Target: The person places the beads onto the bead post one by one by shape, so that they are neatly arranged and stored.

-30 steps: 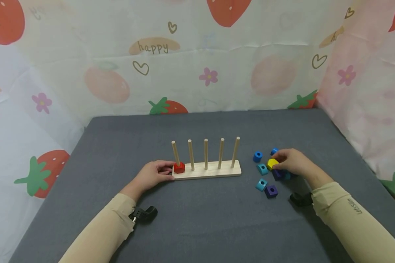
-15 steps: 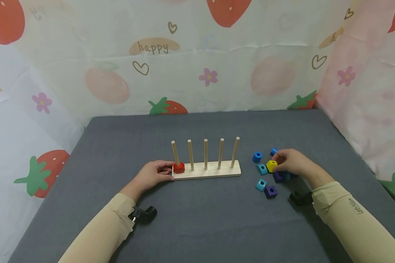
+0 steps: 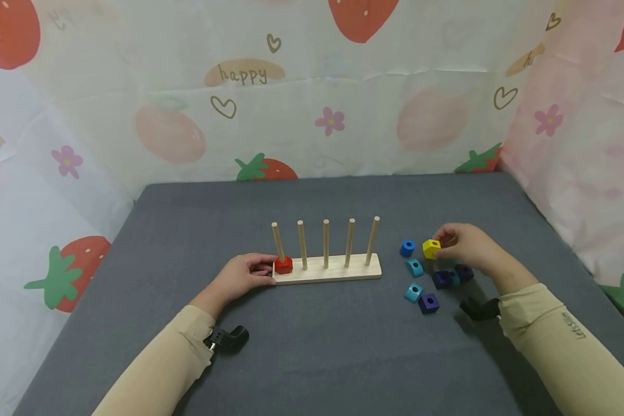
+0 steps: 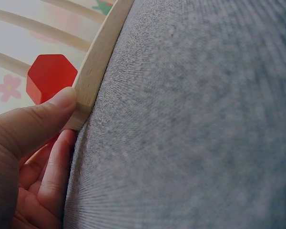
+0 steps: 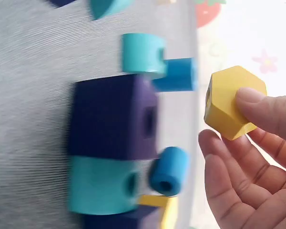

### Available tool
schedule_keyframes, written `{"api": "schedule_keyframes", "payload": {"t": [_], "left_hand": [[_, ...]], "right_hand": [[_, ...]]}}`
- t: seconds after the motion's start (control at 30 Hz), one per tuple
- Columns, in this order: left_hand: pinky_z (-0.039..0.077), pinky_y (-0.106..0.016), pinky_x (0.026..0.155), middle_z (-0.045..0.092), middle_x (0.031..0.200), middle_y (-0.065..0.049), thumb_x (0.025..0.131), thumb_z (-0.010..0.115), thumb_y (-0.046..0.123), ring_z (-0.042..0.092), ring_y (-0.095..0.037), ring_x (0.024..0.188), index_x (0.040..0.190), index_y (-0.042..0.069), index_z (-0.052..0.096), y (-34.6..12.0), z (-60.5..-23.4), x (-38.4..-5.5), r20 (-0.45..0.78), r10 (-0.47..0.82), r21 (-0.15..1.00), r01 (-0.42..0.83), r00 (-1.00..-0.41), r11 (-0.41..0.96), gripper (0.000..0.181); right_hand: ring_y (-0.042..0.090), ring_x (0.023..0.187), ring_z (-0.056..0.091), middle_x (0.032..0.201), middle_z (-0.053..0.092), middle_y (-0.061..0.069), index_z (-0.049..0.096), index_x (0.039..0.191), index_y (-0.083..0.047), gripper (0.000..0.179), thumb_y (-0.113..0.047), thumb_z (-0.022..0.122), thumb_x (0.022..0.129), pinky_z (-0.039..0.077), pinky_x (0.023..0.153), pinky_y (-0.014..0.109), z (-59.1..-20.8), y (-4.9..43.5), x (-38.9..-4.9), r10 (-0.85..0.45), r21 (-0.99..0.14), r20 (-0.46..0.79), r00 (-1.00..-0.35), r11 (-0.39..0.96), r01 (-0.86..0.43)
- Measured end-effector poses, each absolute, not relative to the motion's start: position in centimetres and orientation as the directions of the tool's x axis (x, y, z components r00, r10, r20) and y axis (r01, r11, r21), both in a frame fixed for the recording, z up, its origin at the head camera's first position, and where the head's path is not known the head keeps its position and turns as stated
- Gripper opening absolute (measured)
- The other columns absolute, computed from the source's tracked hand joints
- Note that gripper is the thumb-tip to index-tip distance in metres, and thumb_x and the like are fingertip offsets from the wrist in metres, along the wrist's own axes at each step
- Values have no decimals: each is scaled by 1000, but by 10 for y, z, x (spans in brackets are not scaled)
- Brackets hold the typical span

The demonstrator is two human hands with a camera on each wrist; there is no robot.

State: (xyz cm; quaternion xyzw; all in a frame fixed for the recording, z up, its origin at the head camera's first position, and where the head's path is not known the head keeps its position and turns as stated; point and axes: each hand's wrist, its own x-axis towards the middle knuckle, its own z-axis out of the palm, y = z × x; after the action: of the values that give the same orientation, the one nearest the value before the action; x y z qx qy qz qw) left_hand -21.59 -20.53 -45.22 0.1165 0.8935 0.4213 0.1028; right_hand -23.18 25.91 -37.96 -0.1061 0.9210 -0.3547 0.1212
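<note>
1. The right hand (image 3: 465,247) pinches a yellow block (image 3: 431,249). The thumb presses one flat side. The lower fingers curl loosely, with room between them and the palm.
2. The yellow block has six sides and a hole. It looks lifted off the gray table (image 3: 312,358), over on the right, well apart from the board (image 3: 338,275).
3. The left hand (image 3: 241,276) holds the left end of the board. Its thumb is on the front corner and its fingers are around the end, so the hand is mostly closed.
4. The board has five pegs (image 3: 326,242) standing up in a row. A red block (image 3: 283,266) sits low around the left peg, near the left hand.
5. Near the right hand are blue blocks (image 3: 407,248), teal blocks (image 3: 414,267) and purple blocks (image 3: 429,303). One teal block is between two purple ones.
6. The right wrist view shows a bit of an other yellow block (image 5: 170,212) too.
7. Both arms have tan sleeves (image 3: 161,361). The wall (image 3: 291,133) has strawberries, hearts and flowers on it.
</note>
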Motion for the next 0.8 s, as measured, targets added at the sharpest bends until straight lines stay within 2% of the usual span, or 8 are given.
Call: {"api": "schedule_keyframes", "payload": {"t": [0.2,0.43,0.8], "left_hand": [[48,-34,85,62,111,-2,71,78,31,59,-10,92,119,17,62,-206,-453,-217,-81,298,778,126,-951,615,53],[48,-33,83,62,112,-3,72,78,28,59,-10,93,119,15,61,-206,-454,-217,-60,310,773,152,-949,616,52],[48,-33,85,60,114,-3,72,77,31,60,-10,95,120,17,61,-207,-455,-217,-60,307,776,149,-950,613,53]], "right_hand": [[28,93,55,105,58,16,57,104,-3,27,-21,65,85,51,76,40,-358,254,-232,-248,-673,-131,-960,733,-98],[28,100,55,111,57,16,56,112,-5,35,-29,63,87,47,84,43,-332,241,-235,-240,-690,-60,-969,712,-133],[24,99,55,112,58,11,56,113,-7,32,-24,63,87,45,87,42,-307,196,-248,-242,-771,58,-969,605,-197]]}}
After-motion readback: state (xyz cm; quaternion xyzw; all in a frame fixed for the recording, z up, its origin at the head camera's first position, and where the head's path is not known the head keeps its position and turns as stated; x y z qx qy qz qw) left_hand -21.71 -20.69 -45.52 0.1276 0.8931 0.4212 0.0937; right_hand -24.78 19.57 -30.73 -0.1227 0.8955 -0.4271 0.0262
